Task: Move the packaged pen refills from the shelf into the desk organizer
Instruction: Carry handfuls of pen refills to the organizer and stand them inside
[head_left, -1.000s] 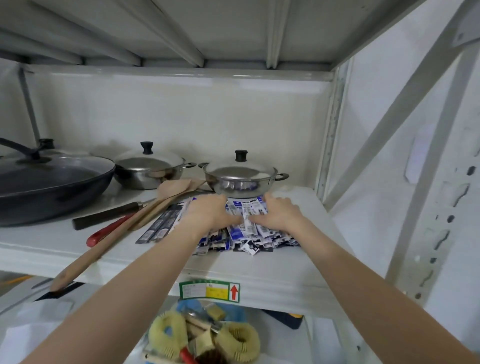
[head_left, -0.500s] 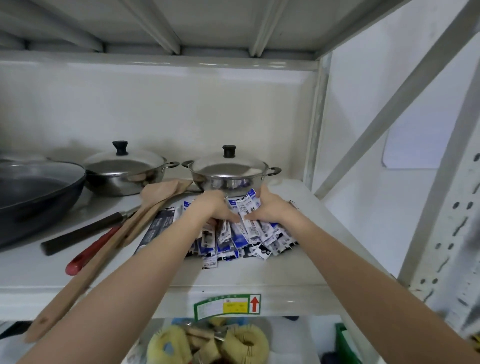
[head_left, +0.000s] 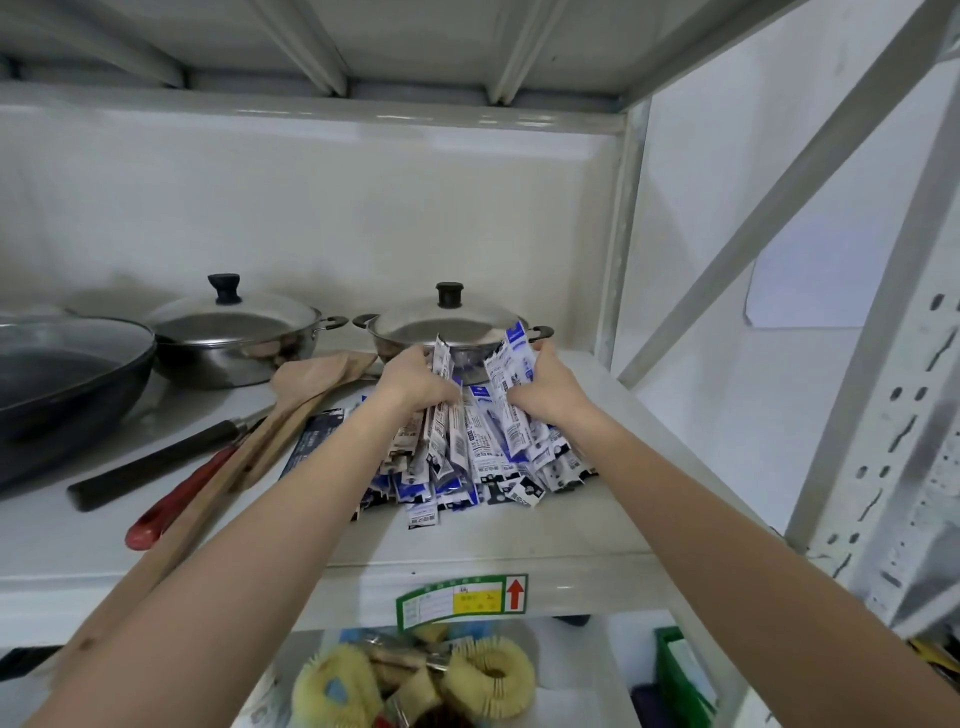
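**Both hands gather refill packets in front of the steel pot**

The left hand (head_left: 415, 384) and right hand (head_left: 540, 387) each clutch a bunch of the packaged pen refills (head_left: 478, 447), fingers curled around the top ends. The refills are slim sachets printed blue, white and black, with barcodes and small text. Their gripped upper ends are raised and fanned against the front of the lidded steel pot (head_left: 447, 327), while the lower ends splay out in a loose heap on the shelf (head_left: 519, 540) just in front of that pot. Left of the pot lie wooden spatulas (head_left: 311, 379), and beyond them a second lidded pot (head_left: 234, 332).
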